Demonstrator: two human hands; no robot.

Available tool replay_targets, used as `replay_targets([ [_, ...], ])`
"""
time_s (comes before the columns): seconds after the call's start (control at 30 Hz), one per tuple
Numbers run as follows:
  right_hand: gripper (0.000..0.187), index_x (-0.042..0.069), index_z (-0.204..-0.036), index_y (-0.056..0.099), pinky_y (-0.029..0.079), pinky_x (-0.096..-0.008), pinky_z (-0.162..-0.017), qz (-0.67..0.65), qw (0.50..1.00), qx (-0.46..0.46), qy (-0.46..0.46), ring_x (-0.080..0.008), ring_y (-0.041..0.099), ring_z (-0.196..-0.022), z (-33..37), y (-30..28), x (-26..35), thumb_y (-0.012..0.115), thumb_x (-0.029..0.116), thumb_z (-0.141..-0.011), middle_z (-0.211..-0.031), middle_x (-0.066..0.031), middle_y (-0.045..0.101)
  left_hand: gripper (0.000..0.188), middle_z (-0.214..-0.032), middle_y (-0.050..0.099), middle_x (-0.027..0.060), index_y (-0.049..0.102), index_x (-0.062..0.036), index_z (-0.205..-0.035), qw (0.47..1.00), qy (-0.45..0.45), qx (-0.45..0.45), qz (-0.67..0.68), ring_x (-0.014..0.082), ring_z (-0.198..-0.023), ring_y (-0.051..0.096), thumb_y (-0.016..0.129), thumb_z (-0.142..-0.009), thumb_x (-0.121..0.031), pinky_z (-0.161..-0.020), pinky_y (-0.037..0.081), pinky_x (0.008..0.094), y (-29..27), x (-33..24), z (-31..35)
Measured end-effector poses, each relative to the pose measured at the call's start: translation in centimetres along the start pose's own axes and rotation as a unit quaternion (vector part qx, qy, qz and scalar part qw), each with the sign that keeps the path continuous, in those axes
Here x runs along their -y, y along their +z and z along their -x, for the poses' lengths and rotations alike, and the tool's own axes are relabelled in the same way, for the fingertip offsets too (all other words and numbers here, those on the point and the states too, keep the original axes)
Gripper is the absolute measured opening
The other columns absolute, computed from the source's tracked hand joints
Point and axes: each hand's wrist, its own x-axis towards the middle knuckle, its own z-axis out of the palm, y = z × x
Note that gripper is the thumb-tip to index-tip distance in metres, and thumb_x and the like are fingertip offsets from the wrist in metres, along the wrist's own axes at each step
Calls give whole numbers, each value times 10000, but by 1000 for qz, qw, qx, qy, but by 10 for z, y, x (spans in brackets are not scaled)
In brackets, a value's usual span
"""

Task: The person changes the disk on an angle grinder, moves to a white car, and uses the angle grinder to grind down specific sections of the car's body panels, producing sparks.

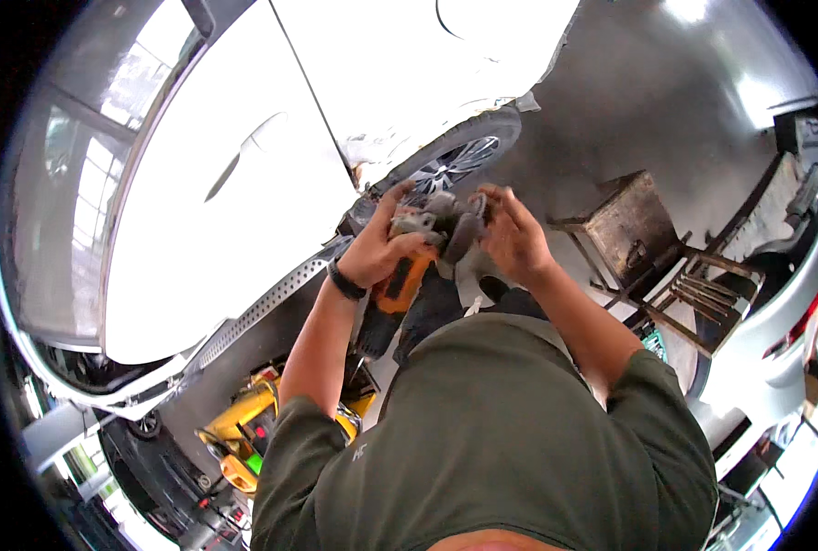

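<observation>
In front of my waist is what looks like an angle grinder, with an orange body [398, 286] and a grey metal head. My left hand [378, 241], with a dark band at the wrist, is closed around that head. A dark round disc [464, 236] sits on the head's right side. At the disc's edge my right hand [516, 234] has its fingers curled, thumb and fingertips against it; blur hides the exact grip. Just beyond the tool are the white car's wheel [455, 158] and damaged lower body edge [386, 151].
The white car [234, 92] fills the left and top. A worn stool or wooden box [629, 225] and a slatted wooden frame [707, 294] stand at right, near a silver car [776, 367]. Yellow equipment [243, 418] lies at lower left.
</observation>
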Motion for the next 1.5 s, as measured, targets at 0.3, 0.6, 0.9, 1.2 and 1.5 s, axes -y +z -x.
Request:
replay_targets([
  [0.3,764,25,-1418,492,492,-368,-980,114,993,29,-35,-254,593,-1220,-31,0,-39,714,540,-900,-1331,-124,595,753,-1458,426,315,194,59,-1576,959,210,-10,-190,458,-1337,471,560,-1010,-275,-1148,366,506,21,-4,-72],
  [0.6,807,54,-1410,492,569,-485,-944,-17,986,5,-167,-271,619,-1164,-29,-25,-22,822,503,-828,-1237,-123,608,942,-1402,544,232,383,34,-1472,965,-146,210,-62,321,-1297,553,856,-747,-335,-1090,434,438,32,48,-46],
  [0.9,457,56,-1227,580,567,-368,-825,-99,965,-226,-93,-186,656,-984,-77,-55,-89,816,238,-880,-1056,-57,658,616,-1102,704,250,568,44,-1212,867,-301,41,-395,397,-1060,689,792,-742,-285,-919,533,439,50,57,-29],
  [1.2,349,37,-1123,614,547,-327,-797,-141,972,-180,-49,-160,658,-864,-73,-78,-99,784,164,-846,-946,-40,660,669,-1160,694,187,537,29,-1253,872,-367,10,-325,308,-1074,689,826,-735,-282,-939,530,395,79,70,-19],
  [1.5,360,31,-1139,613,539,-314,-749,-147,976,-125,-96,-153,649,-834,-100,-45,-114,782,168,-852,-959,-44,659,541,-1130,680,105,536,17,-1256,878,-338,-35,-336,200,-1009,658,784,-793,-112,-898,525,343,49,61,-1],
])
